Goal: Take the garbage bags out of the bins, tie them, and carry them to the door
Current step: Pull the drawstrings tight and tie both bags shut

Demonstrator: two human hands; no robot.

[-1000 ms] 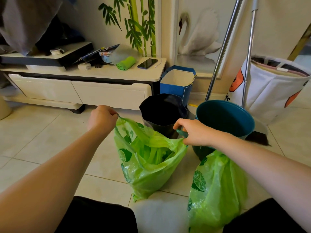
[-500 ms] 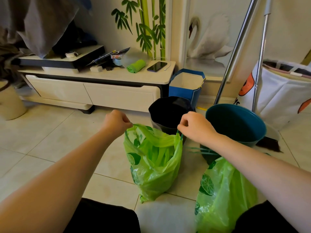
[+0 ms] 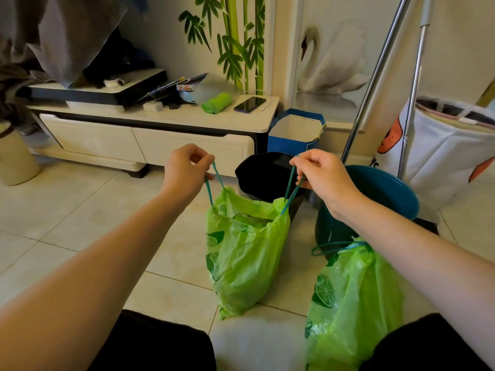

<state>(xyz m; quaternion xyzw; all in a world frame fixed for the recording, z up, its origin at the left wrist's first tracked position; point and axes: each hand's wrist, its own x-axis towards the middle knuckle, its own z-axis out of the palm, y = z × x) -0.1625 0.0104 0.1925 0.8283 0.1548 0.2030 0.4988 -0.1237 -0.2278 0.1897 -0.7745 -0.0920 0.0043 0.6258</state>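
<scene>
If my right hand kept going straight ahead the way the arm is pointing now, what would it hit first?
Most likely the black bin. The right hand, pinching the green bag's drawstring, points forward and leftward, and the bin's open rim sits just beyond it. Depth is hard to judge; it might pass over the rim.

Green bag (image 3: 245,261): lime print, mouth half open, upright on floor, teal drawstring loops (image 3: 290,192) raised. Second green bag (image 3: 348,303): cinched shut, at 4 o'clock. Black bin (image 3: 263,174) at 12; teal bin (image 3: 385,194) at 2.
</scene>
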